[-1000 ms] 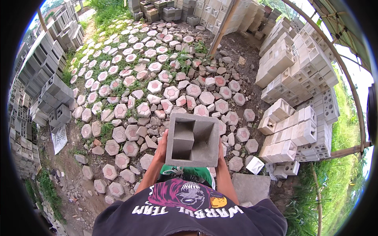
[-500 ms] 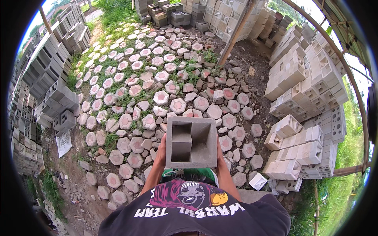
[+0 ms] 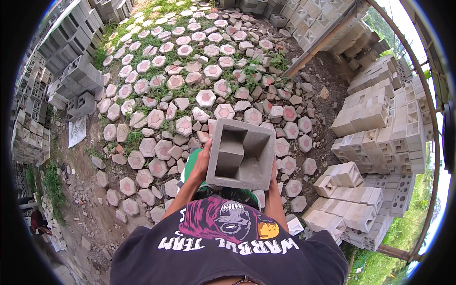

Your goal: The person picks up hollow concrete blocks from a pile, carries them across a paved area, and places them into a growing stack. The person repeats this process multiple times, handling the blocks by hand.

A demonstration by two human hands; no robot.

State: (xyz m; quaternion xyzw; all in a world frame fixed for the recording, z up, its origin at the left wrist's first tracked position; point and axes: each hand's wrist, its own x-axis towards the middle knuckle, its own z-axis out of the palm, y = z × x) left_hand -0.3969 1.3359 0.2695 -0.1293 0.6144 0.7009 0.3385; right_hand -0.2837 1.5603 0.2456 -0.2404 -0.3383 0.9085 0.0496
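Observation:
A grey concrete block (image 3: 243, 154) with an angled hollow on its upper face is held up in front of my body. My left hand (image 3: 204, 158) is closed against its left side, the fingers partly out of sight behind the edge. On the opposite side my right hand (image 3: 273, 176) grips the block, mostly hidden by it. The block is tilted slightly, its left top corner higher than the right. Beneath it, green legwear (image 3: 192, 161) shows in part.
Hexagonal paving stones (image 3: 205, 98) with reddish centres and broken rubble cover the ground ahead. Pale blocks (image 3: 363, 111) are stacked at the right, grey blocks (image 3: 81, 78) at the left. A slanting wooden post (image 3: 323, 40) stands at the far right. Another person (image 3: 40, 222) is at the lower left edge.
The view has turned, shifting the stacks and paving. The block has moved up and slightly right in view and tilted, with both hands still on it. Green legwear shows more at the left.

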